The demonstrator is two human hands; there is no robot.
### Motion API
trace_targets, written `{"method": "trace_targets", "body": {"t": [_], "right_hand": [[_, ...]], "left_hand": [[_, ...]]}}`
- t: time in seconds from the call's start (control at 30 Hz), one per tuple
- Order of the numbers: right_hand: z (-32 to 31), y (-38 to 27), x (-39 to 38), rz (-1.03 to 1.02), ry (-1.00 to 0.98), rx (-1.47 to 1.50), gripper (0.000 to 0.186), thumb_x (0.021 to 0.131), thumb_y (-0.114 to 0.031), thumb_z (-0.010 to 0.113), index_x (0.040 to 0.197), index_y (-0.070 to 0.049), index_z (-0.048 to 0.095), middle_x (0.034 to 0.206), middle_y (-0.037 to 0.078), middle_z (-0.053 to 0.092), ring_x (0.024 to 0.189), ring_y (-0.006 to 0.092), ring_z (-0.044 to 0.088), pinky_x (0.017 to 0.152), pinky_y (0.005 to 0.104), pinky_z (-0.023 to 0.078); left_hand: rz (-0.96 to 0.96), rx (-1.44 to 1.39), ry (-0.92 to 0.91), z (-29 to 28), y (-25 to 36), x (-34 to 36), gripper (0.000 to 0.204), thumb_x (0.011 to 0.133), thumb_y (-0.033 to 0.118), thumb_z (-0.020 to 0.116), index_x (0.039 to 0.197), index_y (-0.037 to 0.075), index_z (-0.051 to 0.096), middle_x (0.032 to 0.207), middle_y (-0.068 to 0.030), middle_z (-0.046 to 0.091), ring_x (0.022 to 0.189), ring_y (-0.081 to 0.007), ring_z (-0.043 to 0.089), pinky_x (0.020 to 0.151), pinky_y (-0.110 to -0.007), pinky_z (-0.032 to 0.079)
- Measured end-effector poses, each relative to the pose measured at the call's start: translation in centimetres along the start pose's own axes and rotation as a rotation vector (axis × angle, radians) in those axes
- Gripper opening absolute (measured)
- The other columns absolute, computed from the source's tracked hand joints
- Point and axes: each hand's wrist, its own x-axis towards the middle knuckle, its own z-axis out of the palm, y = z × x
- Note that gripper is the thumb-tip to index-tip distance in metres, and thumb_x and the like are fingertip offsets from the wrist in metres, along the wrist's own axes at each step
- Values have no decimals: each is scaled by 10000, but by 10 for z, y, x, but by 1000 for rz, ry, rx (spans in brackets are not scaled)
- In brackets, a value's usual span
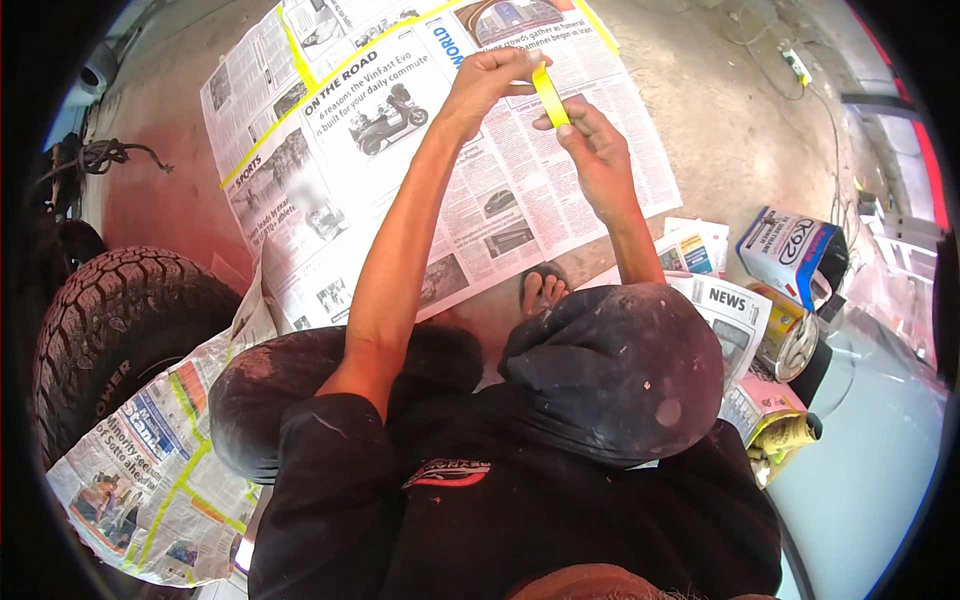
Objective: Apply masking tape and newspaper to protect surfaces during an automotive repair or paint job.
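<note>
A short strip of yellow tape (549, 97) is stretched between my two hands above a spread of newspaper sheets (400, 200). My left hand (492, 84) pinches its upper end between the fingertips. The lower end is gripped by my right hand (597, 152), thumb against the strip and the other fingers curled. Under them, the sheets lie on the floor, joined along their edges by yellow tape lines (300, 125). My bare forearms reach forward over my bent knees.
A large black tire (120, 330) stands at the left, with more taped newspaper (170, 480) in front of it. To my right are a folded newspaper (735, 310), a blue and white can (790, 250), a yellow can (790, 340) and a pale car panel (870, 440). One foot (543, 288) rests near the sheets' near edge.
</note>
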Motion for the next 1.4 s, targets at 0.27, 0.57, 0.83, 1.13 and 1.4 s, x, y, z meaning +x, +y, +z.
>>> {"method": "trace_targets", "body": {"t": [0.27,0.57,0.83,1.13,1.4], "right_hand": [[0,13,-6,-40,36,-294,254,1019,-41,570,1256,8,645,1077,113,763,1081,148,696,976,319,495],[25,22,-37,280,140,-245,457,1017,-129,595,1438,-3,468,724,89,684,658,102,624,648,279,500],[-3,34,-125,757,64,27,332,1031,-144,587,1329,-1,554,697,79,651,580,104,572,562,257,461],[16,60,-109,1049,2,101,221,996,-195,649,1111,-6,644,683,79,628,484,142,569,448,286,449],[22,69,-97,1167,22,66,224,978,-209,675,1091,-17,643,649,69,614,444,131,545,417,281,425]], "left_hand": [[50,42,9,0,-21,3,189,891,164,808,955,-12,778,894,-88,767,781,-125,707,742,-256,569],[51,377,328,-56,-78,30,211,873,212,818,875,5,773,785,-66,764,681,-95,659,654,-284,523],[56,645,641,-177,-94,102,205,868,261,807,902,59,802,732,-68,761,605,-145,674,625,-322,531],[335,510,665,-203,-141,164,306,884,187,735,1114,2,655,1001,-150,726,933,-298,709,872,-427,548],[492,1172,675,-218,-154,162,314,909,109,697,1186,-35,666,1018,-179,726,929,-280,714,856,-389,553]]}}
